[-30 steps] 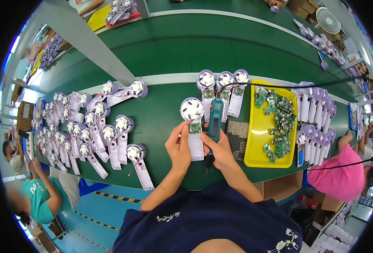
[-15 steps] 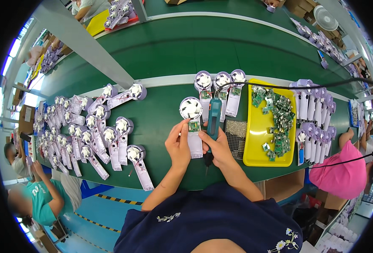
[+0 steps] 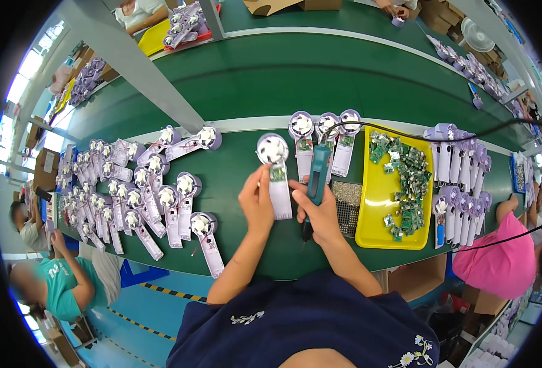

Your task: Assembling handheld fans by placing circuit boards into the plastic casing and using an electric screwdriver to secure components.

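Note:
My left hand [image 3: 257,199] pinches the edge of a lilac handheld fan [image 3: 280,199] at its open handle. The fan has a white bladed head at its far end, and a small green circuit board [image 3: 277,174] sits just below that head. In my right hand [image 3: 321,216] is a teal and black electric screwdriver [image 3: 319,175], its tip directed down toward my body and its cord leading off to the right. A gap shows between the right hand's fingertips and the fan. Three more open fans [image 3: 304,162] with boards lie beyond the screwdriver.
A yellow tray [image 3: 369,236] with many green circuit boards lies to the right, beside a dark gridded holder [image 3: 347,216] of small metal parts. Open fans [image 3: 142,214] crowd the left of the green bench; closed-looking fans [image 3: 461,211] are stacked far right. Co-workers sit on both sides.
My left hand has raised the fan slightly and shifted it left, tilting it. My right hand with the screwdriver has drawn apart from the fan. The whole view has shifted slightly.

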`<state>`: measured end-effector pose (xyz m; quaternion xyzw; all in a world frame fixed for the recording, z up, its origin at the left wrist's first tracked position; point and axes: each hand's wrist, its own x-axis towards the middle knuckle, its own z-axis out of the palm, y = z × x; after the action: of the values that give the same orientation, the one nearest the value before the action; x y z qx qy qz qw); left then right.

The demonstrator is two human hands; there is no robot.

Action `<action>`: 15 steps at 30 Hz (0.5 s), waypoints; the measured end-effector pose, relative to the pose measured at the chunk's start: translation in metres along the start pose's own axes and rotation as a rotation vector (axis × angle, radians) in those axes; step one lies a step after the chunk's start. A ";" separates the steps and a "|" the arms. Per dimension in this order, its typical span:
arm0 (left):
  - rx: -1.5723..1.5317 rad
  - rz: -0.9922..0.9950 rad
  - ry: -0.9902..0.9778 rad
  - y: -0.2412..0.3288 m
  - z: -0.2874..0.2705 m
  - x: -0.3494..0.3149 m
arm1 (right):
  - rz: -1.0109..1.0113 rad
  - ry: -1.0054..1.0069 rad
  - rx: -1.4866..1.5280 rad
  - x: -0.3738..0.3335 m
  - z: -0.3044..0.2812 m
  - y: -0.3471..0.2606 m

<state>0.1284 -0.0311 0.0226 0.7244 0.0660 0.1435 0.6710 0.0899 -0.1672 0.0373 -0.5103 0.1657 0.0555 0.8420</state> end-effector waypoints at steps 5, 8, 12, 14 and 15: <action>0.061 0.090 0.025 -0.019 0.018 0.059 | -0.014 0.028 0.105 -0.004 -0.021 -0.012; 0.174 0.031 0.014 -0.020 0.028 0.074 | -0.003 0.052 0.117 -0.009 -0.027 -0.016; 0.243 0.115 0.027 -0.036 0.033 0.085 | -0.013 0.057 0.145 -0.017 -0.032 -0.018; 0.218 0.261 0.020 -0.058 0.033 0.089 | 0.008 0.096 0.128 -0.026 -0.040 -0.016; 0.277 0.253 0.012 -0.057 0.035 0.088 | 0.009 0.107 0.116 -0.024 -0.049 -0.008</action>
<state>0.2282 -0.0343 -0.0255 0.8116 -0.0025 0.2204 0.5410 0.0590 -0.2122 0.0318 -0.4623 0.2155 0.0222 0.8598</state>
